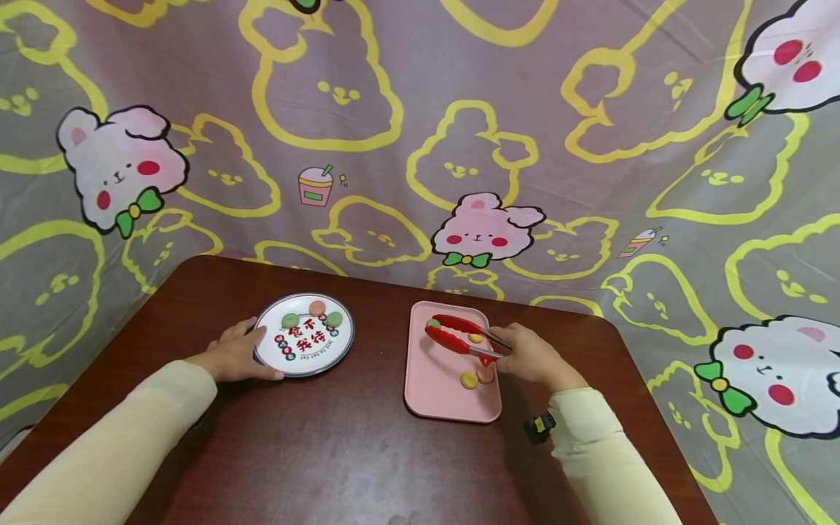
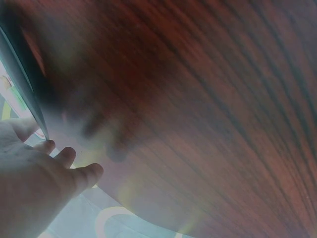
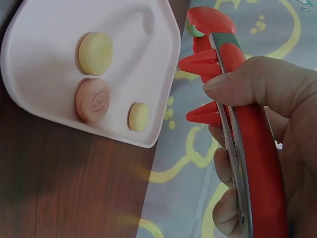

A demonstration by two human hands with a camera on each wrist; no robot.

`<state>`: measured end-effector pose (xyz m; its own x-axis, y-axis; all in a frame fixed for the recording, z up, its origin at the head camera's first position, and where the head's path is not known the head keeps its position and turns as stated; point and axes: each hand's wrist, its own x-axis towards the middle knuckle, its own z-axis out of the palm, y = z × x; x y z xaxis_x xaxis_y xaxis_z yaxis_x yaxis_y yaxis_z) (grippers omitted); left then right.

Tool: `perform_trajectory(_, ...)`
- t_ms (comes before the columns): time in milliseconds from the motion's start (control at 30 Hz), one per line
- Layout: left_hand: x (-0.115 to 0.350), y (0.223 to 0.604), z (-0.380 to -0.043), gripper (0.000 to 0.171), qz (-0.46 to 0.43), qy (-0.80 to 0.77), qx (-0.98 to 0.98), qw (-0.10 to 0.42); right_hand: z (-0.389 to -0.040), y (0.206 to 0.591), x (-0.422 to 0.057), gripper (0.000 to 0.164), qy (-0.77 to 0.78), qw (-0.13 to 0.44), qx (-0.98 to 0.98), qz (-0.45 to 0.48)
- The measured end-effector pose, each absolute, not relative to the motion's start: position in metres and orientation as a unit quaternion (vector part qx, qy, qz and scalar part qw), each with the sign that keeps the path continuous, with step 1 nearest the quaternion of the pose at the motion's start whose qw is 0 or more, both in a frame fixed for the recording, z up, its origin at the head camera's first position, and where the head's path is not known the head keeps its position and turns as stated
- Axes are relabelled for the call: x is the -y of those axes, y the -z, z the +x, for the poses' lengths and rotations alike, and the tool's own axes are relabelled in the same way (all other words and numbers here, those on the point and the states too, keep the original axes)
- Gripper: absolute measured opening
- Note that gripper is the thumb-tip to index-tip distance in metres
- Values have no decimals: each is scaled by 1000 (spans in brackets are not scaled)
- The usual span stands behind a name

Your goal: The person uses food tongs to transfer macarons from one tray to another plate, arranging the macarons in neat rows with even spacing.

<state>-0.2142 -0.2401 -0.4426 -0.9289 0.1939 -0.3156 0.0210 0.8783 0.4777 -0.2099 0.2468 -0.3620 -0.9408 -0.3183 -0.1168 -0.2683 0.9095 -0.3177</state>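
Note:
My left hand (image 1: 239,354) grips the left rim of a round white plate (image 1: 335,352) with red lettering. Two green macarons (image 1: 290,320) and a pink macaron (image 1: 317,308) lie near its far side. My right hand (image 1: 534,357) holds red-tipped metal tongs (image 1: 453,343), thumb on one side and fingers curled round the other. Between the tong tips sits a green macaron (image 3: 194,30), partly hidden by the red ends. Under the tongs is a pink tray (image 1: 433,401), holding two yellow macarons (image 3: 96,53) and a pinkish-brown macaron (image 3: 92,100).
Plate and tray stand apart on a dark brown wooden table (image 1: 367,452). A curtain (image 1: 380,175) printed with cartoon animals hangs behind the table and along its sides. A small black device (image 1: 539,427) sits at the right wrist.

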Motion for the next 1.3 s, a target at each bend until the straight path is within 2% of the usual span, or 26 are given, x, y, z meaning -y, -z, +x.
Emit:
perform_trajectory(600, 242, 448, -216, 125, 59, -247, -950, 182, -215, 360, -233, 63, 163, 91, -972, -140)
perform_trajectory(1133, 241, 442, -214, 120, 69, -244, -951, 176, -219, 361, -224, 55, 170, 82, -970, -155)
perform_trajectory(1300, 241, 444, -215, 121, 67, -246, -951, 177, -220, 360, -220, 57, 180, 84, -968, -156)
